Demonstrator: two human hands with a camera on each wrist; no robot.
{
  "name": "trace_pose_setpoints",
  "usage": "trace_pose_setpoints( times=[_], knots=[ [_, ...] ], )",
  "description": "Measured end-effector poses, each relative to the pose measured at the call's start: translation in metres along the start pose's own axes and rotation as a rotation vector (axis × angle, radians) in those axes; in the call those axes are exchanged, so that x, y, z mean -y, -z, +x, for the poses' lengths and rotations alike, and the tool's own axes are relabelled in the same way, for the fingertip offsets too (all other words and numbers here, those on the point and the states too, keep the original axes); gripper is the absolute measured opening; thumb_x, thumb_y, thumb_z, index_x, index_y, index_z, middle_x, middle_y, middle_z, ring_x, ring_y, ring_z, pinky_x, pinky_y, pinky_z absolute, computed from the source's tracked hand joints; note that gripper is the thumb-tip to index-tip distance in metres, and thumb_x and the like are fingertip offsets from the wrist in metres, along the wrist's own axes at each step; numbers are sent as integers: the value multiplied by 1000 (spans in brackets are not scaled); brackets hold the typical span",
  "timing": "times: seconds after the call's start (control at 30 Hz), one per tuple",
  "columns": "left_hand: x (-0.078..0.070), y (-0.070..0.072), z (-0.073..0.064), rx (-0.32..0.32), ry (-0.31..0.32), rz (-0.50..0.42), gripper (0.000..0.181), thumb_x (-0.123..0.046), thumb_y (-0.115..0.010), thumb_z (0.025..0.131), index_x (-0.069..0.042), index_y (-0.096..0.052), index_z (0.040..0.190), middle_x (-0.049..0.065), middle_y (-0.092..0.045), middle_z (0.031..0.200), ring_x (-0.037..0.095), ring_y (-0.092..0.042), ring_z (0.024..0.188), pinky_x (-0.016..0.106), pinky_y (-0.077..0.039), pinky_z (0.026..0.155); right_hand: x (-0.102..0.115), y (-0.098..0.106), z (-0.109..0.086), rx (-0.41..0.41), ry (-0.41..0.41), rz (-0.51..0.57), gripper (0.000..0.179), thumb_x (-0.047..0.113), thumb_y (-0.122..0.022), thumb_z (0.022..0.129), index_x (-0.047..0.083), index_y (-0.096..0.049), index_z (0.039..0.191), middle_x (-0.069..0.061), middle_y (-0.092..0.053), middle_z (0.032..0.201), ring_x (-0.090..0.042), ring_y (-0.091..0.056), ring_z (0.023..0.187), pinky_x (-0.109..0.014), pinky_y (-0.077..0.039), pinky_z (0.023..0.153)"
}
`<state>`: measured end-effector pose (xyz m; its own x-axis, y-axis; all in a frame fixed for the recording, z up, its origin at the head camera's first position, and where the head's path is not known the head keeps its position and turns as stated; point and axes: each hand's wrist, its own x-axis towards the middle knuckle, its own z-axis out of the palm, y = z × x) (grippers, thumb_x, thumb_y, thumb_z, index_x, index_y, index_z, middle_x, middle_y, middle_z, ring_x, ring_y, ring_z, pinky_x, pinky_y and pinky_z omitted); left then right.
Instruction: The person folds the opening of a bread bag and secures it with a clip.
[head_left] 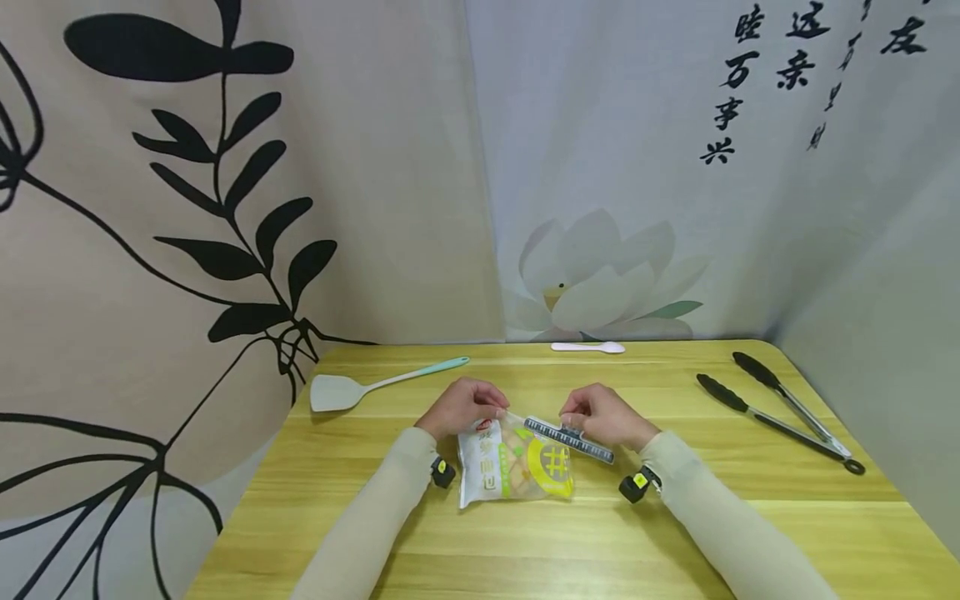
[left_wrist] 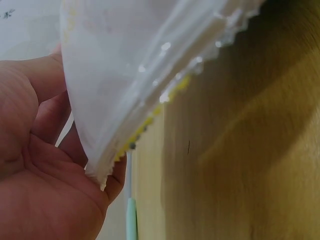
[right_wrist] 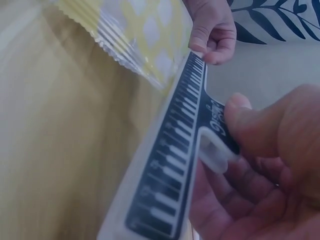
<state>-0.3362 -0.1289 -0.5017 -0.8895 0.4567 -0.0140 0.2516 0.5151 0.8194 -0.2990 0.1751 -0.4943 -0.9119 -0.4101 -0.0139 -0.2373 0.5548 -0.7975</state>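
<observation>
A plastic food bag (head_left: 517, 467) with yellow and white print and pale pieces inside lies tilted on the table. My left hand (head_left: 468, 406) pinches its upper left corner, and the left wrist view shows the bag's serrated edge (left_wrist: 150, 115) by the fingers. In my right hand (head_left: 606, 417) is a long black-and-white clip (right_wrist: 175, 150) with a piano-key pattern, gripped by its handle between thumb and fingers. The clip lies slantwise along the bag's upper right edge. How much of the bag is between its jaws I cannot tell.
A white spatula (head_left: 337, 393) with a mint handle lies at the back left of the wooden table (head_left: 480, 554). A pale pink spoon (head_left: 588, 347) is at the back edge. Black-tipped metal tongs (head_left: 787, 417) lie at the right. Printed curtains hang behind.
</observation>
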Motion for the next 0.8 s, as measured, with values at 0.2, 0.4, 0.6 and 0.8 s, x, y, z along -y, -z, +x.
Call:
trace_pose_setpoints(
  times=[0.2,0.4,0.6,0.8],
  knots=[
    [-1,-3,3,8,-15,-1,13,-16,-80,96,-11,-81,108,-5,-78,96,10,-69,89,31,-55,86,-2,-4,-1,-12,-9,21,9,10,-69,102,8,-73,94,-3,-70,84,-18,-64,73,-32,-59,64],
    [-1,-6,5,32,-6,-2,12,-17,-79,96,-13,-81,108,-7,-78,96,10,-69,90,31,-55,88,-3,-6,-2,-14,-41,37,9,11,-70,101,8,-74,94,-3,-70,85,-17,-63,75,-32,-58,65],
    [0,-6,8,31,-14,-6,12,-18,-80,96,-13,-81,107,-7,-78,94,11,-70,88,32,-55,87,-1,-5,0,-13,-50,39,9,12,-70,102,8,-74,95,-3,-70,86,-17,-64,76,-33,-59,67],
    [5,0,4,14,-10,-19,11,-17,-80,96,-12,-81,106,-5,-78,95,11,-70,88,31,-55,85,2,-9,9,13,-39,62,10,12,-68,103,8,-74,96,-3,-70,87,-17,-64,75,-33,-60,67]
  ],
)
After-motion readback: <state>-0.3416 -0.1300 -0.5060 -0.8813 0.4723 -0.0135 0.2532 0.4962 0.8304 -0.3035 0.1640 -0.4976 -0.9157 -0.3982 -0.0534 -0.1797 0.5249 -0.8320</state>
